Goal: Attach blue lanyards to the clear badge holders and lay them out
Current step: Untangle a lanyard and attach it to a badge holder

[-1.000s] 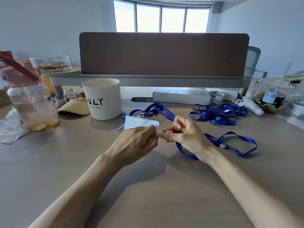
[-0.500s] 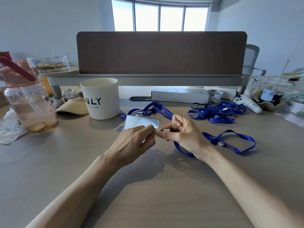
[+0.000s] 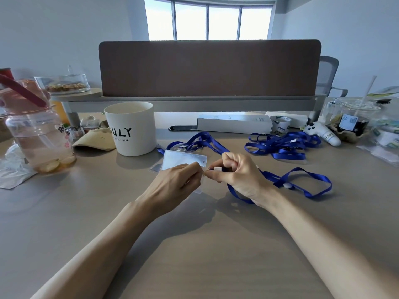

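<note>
Head view: at frame centre, above the surface (image 3: 194, 244), the left hand (image 3: 172, 186) pinches a clear badge holder (image 3: 183, 160) while the right hand (image 3: 241, 178) pinches the clip end of a blue lanyard (image 3: 306, 182) against its edge. More lanyards (image 3: 282, 145) lie upper right.

Little change. Right hand (image 3: 241, 175) has brought the white clip (image 3: 217, 168) closer, tip now meeting the badge holder (image 3: 183, 160) edge pinched in left hand (image 3: 172, 186); holder sits slightly more upright.
</note>
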`<act>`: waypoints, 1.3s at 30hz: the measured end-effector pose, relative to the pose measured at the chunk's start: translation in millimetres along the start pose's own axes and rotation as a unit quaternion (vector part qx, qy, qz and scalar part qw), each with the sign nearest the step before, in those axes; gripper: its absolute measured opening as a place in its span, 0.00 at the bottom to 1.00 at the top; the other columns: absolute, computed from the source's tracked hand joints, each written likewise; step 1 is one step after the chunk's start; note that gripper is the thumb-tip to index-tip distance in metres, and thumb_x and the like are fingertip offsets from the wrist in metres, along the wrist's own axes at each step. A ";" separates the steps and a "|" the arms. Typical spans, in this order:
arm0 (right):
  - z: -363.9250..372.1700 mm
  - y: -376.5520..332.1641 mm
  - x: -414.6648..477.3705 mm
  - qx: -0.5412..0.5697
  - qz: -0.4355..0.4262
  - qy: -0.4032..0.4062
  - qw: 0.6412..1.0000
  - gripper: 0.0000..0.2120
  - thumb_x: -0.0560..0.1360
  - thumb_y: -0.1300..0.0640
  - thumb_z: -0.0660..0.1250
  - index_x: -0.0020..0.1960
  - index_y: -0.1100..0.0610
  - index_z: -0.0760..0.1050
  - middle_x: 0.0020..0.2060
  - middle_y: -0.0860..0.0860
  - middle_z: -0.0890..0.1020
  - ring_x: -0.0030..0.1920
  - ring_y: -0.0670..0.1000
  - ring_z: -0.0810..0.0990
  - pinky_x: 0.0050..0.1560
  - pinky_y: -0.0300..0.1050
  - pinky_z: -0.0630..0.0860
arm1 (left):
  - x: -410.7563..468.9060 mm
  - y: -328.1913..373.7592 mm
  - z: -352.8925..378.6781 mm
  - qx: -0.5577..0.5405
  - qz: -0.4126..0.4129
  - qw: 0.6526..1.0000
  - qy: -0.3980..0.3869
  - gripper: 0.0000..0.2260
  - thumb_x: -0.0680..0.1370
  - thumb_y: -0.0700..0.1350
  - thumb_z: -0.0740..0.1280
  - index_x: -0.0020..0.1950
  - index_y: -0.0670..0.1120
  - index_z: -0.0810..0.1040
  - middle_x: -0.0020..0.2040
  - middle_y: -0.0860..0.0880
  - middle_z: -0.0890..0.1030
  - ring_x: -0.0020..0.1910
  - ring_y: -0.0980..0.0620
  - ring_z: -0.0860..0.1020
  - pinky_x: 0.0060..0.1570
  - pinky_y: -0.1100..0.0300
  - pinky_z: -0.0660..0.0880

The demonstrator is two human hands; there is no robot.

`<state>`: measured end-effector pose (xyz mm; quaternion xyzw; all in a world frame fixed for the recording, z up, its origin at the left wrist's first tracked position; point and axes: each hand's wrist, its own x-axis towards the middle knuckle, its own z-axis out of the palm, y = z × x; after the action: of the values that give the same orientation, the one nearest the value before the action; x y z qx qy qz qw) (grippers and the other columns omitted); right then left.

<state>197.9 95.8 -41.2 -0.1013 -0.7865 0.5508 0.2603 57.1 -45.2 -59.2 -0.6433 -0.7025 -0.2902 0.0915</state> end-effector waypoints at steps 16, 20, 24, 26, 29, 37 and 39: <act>5.1 0.1 1.1 -0.057 -0.027 -0.016 0.998 0.25 0.73 0.66 0.73 0.31 0.55 0.58 0.46 0.56 0.86 0.50 0.55 0.83 0.48 0.47 0.77 | 5.9 -16.4 -8.0 0.033 -0.009 0.997 0.066 0.18 0.75 0.55 0.57 0.62 0.50 0.71 0.63 0.54 0.71 0.61 0.55 0.66 0.59 0.57 0.67; 6.9 -1.6 0.3 -0.070 -0.050 -0.014 0.996 0.25 0.73 0.67 0.72 0.30 0.55 0.58 0.45 0.57 0.85 0.48 0.58 0.83 0.49 0.48 0.78 | 8.3 -14.9 -7.4 -0.026 -0.028 0.999 -0.025 0.30 0.73 0.60 0.49 0.76 0.57 0.58 0.73 0.56 0.66 0.72 0.63 0.55 0.68 0.60 0.53; 8.0 -2.1 -1.0 -0.066 -0.055 -0.014 0.996 0.25 0.72 0.69 0.72 0.30 0.55 0.58 0.45 0.58 0.85 0.48 0.57 0.84 0.48 0.49 0.78 | 10.5 -12.7 -6.1 -0.109 -0.059 0.992 -0.029 0.27 0.70 0.59 0.52 0.68 0.54 0.68 0.52 0.56 0.75 0.53 0.58 0.71 0.55 0.58 0.69; 7.2 -1.0 0.1 -0.052 -0.044 -0.008 0.998 0.25 0.72 0.69 0.71 0.30 0.55 0.58 0.44 0.60 0.85 0.49 0.65 0.82 0.51 0.60 0.77 | 10.0 -13.0 -6.4 -0.112 -0.058 0.992 0.000 0.25 0.68 0.58 0.55 0.64 0.52 0.70 0.47 0.56 0.72 0.45 0.59 0.70 0.47 0.63 0.69; 5.9 4.5 2.3 -0.054 -0.020 0.006 0.998 0.24 0.71 0.64 0.73 0.30 0.53 0.59 0.39 0.66 0.82 0.43 0.72 0.78 0.43 0.64 0.74 | 10.8 -16.0 -7.8 -0.079 -0.046 0.996 0.014 0.23 0.68 0.58 0.57 0.60 0.51 0.73 0.46 0.61 0.69 0.46 0.61 0.69 0.43 0.72 0.64; -3.9 -0.1 4.7 -0.075 -0.012 0.144 0.987 0.08 0.71 0.59 0.75 0.48 0.55 0.79 0.41 0.47 0.86 0.43 0.38 0.81 0.40 0.24 0.71 | 5.0 -35.3 6.7 0.055 -0.075 0.995 -0.045 0.22 0.74 0.59 0.58 0.65 0.52 0.71 0.57 0.54 0.75 0.58 0.52 0.71 0.60 0.51 0.69; -6.7 0.7 5.6 -0.119 -0.011 0.161 0.980 0.05 0.71 0.58 0.75 0.46 0.53 0.80 0.41 0.44 0.85 0.43 0.35 0.81 0.39 0.24 0.70 | 4.5 -36.8 9.4 0.080 -0.080 0.993 -0.046 0.24 0.74 0.62 0.55 0.66 0.53 0.72 0.62 0.54 0.74 0.63 0.51 0.69 0.61 0.52 0.67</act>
<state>196.6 104.0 -38.5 -0.2105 -0.7954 0.4268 0.3753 23.5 -36.5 -75.3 -0.5881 -0.7762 -0.2101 0.0868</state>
